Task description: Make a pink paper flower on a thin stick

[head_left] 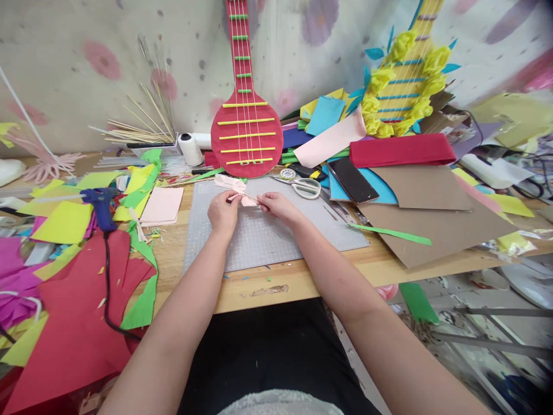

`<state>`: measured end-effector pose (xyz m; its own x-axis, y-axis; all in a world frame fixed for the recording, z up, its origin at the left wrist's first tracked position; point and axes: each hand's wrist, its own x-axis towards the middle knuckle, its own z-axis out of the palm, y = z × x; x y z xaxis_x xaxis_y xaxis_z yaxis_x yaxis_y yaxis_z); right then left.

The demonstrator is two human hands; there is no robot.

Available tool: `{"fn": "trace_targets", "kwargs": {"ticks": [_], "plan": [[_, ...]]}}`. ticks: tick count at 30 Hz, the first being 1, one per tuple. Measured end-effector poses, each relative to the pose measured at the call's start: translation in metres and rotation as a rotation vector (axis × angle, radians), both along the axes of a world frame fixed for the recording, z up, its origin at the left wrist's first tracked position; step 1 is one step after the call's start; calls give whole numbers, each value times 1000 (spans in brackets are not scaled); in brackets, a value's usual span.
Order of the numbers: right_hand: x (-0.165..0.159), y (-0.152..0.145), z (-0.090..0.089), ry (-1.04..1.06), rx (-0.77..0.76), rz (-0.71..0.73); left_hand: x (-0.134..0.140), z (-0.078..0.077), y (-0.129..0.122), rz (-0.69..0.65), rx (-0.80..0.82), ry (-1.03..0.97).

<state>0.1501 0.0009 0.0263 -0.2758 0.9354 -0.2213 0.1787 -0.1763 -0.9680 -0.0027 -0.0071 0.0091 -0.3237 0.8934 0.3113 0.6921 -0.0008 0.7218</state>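
Observation:
My left hand [223, 211] is closed, thumb and fingers pinching a small piece of pale pink paper [249, 202] above the grey cutting mat [259, 245]. My right hand [280, 207] pinches the end of what looks like a thin stick, which runs across the paper towards the left fingers. Just beyond the left hand lie loose pale pink paper pieces [228, 182]. Scissors with white handles [306, 188] rest on the mat, right of the right hand. The fingertips hide part of the paper.
A red paper lute [247, 135] leans at the back; a yellow one [400, 95] with paper flowers stands right. Left are a pink paper stack [162, 206], a blue glue gun [101, 207] and red paper [86, 305]. Right are a phone [353, 180] and brown cardboard [432, 225].

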Motion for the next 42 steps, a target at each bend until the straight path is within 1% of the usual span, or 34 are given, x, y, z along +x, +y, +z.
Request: {"fn": "trace_targets", "kwargs": {"ticks": [4,9,12,15,21,24,29,34,37,42], "plan": [[-3,1,-1,36,-56,-6,0,0,0,-1,14,-40],[-2,2,-4,22,-67,-9,-1,-4,5,-39,29,-258],[0,1,-3,-3,-14,22,-2,-8,8,-1,11,-345],[0,-1,-2,-35,51,35,-3,-11,10,29,-10,-347],[-2,-2,0,-60,74,29,-3,-14,12,29,33,-406],[-2,1,-5,-98,123,20,-4,-17,15,13,49,-463],[-2,9,-19,-236,265,-18,-4,-22,19,3,29,-579],[-2,11,-21,-360,368,-13,-1,-20,18,-6,-11,-694],[-2,11,-20,-361,381,3,0,-16,15,-17,-8,-745],[-1,11,-21,-330,383,10,1,-11,12,-76,2,-835]]}}
